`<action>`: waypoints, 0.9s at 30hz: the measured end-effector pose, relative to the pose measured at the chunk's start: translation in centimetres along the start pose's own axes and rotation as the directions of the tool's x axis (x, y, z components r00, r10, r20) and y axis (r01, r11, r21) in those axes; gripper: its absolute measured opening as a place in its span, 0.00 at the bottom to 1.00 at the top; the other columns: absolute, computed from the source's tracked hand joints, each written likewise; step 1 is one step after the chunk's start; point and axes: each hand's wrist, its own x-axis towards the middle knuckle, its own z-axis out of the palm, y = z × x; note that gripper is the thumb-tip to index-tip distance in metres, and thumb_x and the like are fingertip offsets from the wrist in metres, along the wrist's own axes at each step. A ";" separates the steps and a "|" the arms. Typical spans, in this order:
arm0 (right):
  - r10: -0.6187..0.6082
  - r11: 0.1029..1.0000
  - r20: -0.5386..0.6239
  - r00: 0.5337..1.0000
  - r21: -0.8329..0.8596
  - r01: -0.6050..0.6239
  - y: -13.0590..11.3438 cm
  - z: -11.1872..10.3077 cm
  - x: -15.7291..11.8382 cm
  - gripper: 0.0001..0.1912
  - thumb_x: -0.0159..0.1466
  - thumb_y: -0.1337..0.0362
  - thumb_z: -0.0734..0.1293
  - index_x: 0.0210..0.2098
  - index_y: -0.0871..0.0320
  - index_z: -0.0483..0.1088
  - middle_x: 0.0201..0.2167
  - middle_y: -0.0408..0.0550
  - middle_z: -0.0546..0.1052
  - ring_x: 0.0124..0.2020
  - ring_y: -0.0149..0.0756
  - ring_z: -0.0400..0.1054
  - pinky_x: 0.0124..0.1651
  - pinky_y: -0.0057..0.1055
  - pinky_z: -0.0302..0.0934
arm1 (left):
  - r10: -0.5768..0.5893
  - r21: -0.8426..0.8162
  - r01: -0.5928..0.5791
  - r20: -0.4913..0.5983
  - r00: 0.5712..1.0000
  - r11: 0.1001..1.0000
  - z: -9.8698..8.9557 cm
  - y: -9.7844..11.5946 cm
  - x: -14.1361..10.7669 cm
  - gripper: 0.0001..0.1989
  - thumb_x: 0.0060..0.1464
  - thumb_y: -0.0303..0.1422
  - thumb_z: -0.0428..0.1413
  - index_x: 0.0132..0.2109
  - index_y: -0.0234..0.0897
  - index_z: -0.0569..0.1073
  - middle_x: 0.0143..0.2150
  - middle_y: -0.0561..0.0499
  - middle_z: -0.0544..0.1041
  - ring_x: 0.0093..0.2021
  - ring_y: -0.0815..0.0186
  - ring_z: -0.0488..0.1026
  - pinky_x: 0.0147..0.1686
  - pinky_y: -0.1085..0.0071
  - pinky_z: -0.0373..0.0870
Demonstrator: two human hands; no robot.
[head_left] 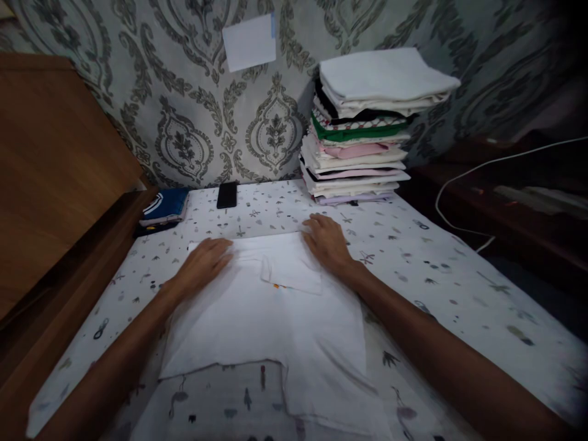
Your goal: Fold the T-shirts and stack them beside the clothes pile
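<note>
A white cloth garment (271, 324) lies spread on the patterned sheet, with faint creases and a small orange mark near its middle. My left hand (205, 260) rests on its far left corner, fingers pointing inward and fairly close together. At the far right corner, my right hand (325, 240) touches the cloth's edge with its fingers somewhat apart. The garment's lower edge is uneven, and its right part reaches closer to me, slightly blurred.
A tall stack of folded clothes (358, 147) stands at the back right. A black phone (226, 195) and folded blue cloth (165, 205) lie at the back left. Wooden furniture (59, 177) borders the left; a white cable (438, 196) hangs at right.
</note>
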 end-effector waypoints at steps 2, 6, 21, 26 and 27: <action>-0.147 0.989 0.057 0.988 0.015 0.146 -1.2 0.0 -0.7 0.23 0.71 0.59 0.56 0.60 0.61 0.67 0.67 0.62 0.63 0.68 0.53 0.55 0.64 0.51 0.53 | 0.032 -0.061 -0.030 0.034 0.999 0.998 1.2 2.1 1.7 0.30 0.69 0.47 0.37 0.68 0.36 0.60 0.71 0.41 0.61 0.70 0.56 0.57 0.68 0.54 0.52; -0.237 0.971 0.249 0.939 0.028 0.237 -1.7 0.4 -2.1 0.31 0.73 0.48 0.50 0.67 0.59 0.60 0.70 0.59 0.59 0.71 0.50 0.50 0.69 0.51 0.49 | 0.072 -0.051 -0.064 0.192 0.979 0.997 3.3 3.9 3.1 0.39 0.66 0.55 0.36 0.73 0.32 0.49 0.75 0.40 0.47 0.75 0.55 0.42 0.71 0.52 0.43; 0.039 0.999 0.362 0.931 -0.021 -0.033 3.3 -1.4 -2.9 0.35 0.72 0.46 0.48 0.71 0.58 0.52 0.73 0.59 0.51 0.73 0.55 0.43 0.69 0.58 0.43 | -0.251 0.142 0.219 0.272 0.929 0.965 1.4 0.3 -3.5 0.33 0.67 0.52 0.40 0.73 0.46 0.50 0.77 0.41 0.41 0.75 0.42 0.36 0.66 0.35 0.42; 0.060 0.990 0.220 0.974 0.112 -0.086 2.9 -4.4 -7.9 0.31 0.72 0.52 0.54 0.69 0.61 0.54 0.72 0.63 0.52 0.72 0.56 0.46 0.67 0.57 0.49 | -0.225 0.051 0.222 0.079 0.971 0.974 -0.2 1.9 -8.0 0.30 0.68 0.49 0.39 0.68 0.36 0.58 0.73 0.39 0.56 0.72 0.43 0.51 0.66 0.39 0.50; 0.025 0.986 0.179 0.984 0.155 -0.053 2.3 -5.3 -9.5 0.29 0.72 0.53 0.55 0.68 0.60 0.56 0.71 0.62 0.54 0.71 0.55 0.48 0.66 0.56 0.52 | -0.176 -0.007 0.177 0.044 0.983 0.984 -0.4 2.6 -9.1 0.28 0.68 0.48 0.40 0.67 0.37 0.60 0.71 0.40 0.59 0.70 0.46 0.55 0.66 0.43 0.54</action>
